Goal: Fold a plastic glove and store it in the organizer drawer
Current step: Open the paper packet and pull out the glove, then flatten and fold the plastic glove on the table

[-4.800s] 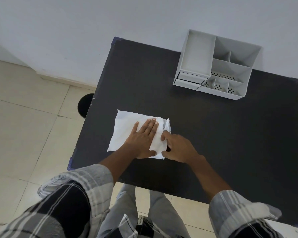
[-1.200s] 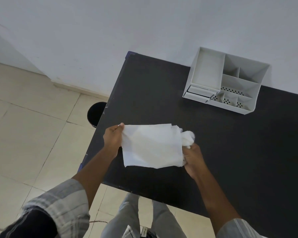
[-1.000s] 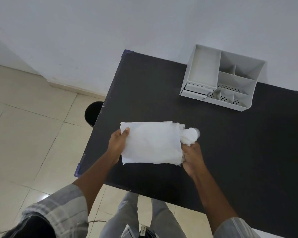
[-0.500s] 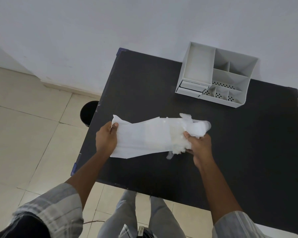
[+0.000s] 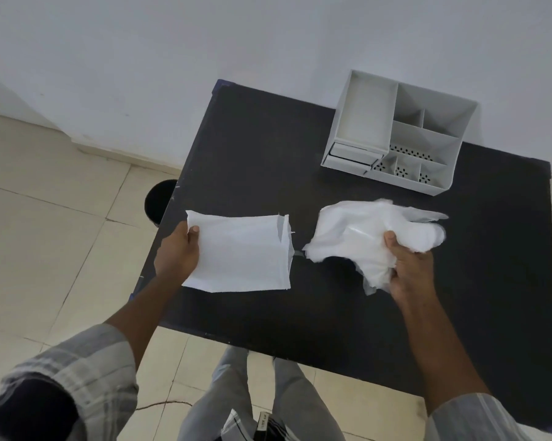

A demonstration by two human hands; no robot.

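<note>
The glove point(image 5: 363, 237) is hanging crumpled and unfolded in the right hand point(image 5: 410, 268), which is gripping it by one bunched side above the table point(image 5: 332, 313), with its fingers trailing toward the right. Just beside it, not touching, the left hand point(image 5: 177, 253) is pinching the edge of a flat white packet point(image 5: 239, 253), whose open end is facing the glove. The step in hand appears to be preparation: the glove is free of the packet and folding is not yet begun. The next move is calling for setting the packet down, spreading the glove flat on the table and smoothing it with both hands. The organizer point(image 5: 395, 135) is standing well apart at the far edge, near the wall; its open compartments are showing nothing inside. Its drawer point(image 5: 351, 154) is sitting closed, so its contents cannot be told.
</note>
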